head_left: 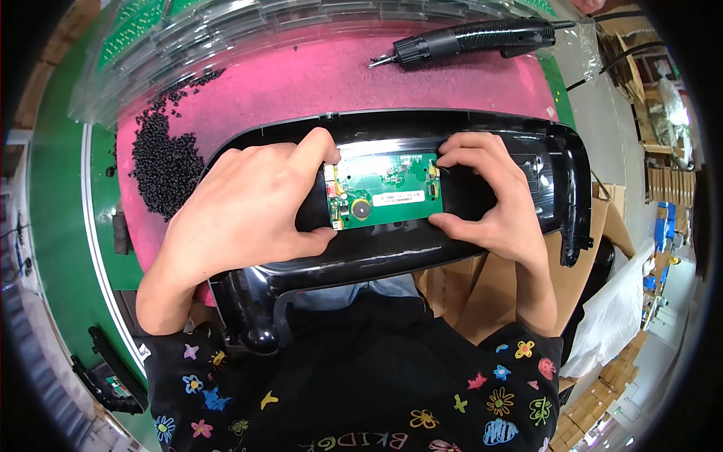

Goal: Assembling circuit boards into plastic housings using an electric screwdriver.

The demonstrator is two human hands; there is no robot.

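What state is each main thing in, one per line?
Green circuit board: held, component side showing.
Left hand: fingers gripping board's left end.
Right hand: fingers gripping board's right end.
Black housing: hollow side showing.
Power screwdriver: lying unheld.
Small black pieces: loose, heaped.

1. Circuit board (382,181): over the housing (392,247), between left hand (256,196) and right hand (493,188).
2. Screws (162,166): heaped on mat (301,87), left of housing.
3. Screwdriver (482,44): behind housing, toward the right.
4. Plastic trays (248,29): behind screws, left of screwdriver.
5. Cardboard (486,301): below housing, near side, right.
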